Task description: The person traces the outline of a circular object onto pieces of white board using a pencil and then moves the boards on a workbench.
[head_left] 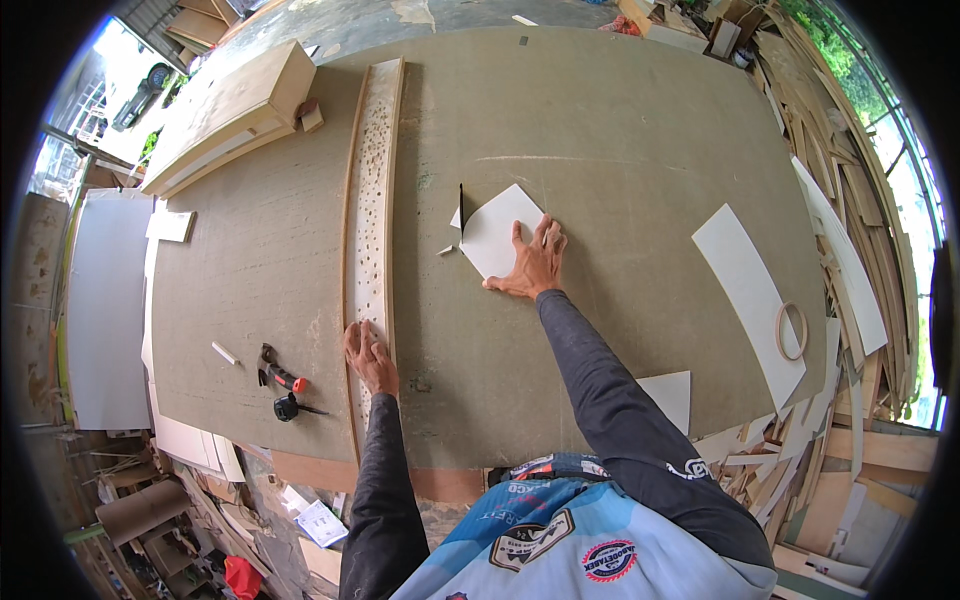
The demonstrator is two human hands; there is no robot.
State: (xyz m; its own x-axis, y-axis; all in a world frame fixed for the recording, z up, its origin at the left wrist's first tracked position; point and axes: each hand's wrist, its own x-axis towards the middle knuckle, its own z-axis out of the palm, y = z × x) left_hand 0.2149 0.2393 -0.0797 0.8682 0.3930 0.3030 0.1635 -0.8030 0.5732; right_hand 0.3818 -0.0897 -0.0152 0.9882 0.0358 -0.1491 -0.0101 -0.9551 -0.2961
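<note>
My left hand (371,360) rests on the near part of a long, narrow white panel (372,210) with brown edge strips and dark specks along its face. Its fingers point away from me and lie on the panel. To the right, my right hand (530,262) is spread over a white angular board piece (494,230), pressing on its right side. Beside that piece's left corner is a thin dark strip (462,208) whose kind I cannot make out. A small white stick (446,251) lies near it.
Left of the panel lie a hammer (281,371), a black tape measure (287,407) and a white stick (225,353). A wooden box (235,112) stands far left on the big table (600,110). At right, a white board (750,295) bears a ring (791,331); scrap wood (825,130) lies beyond.
</note>
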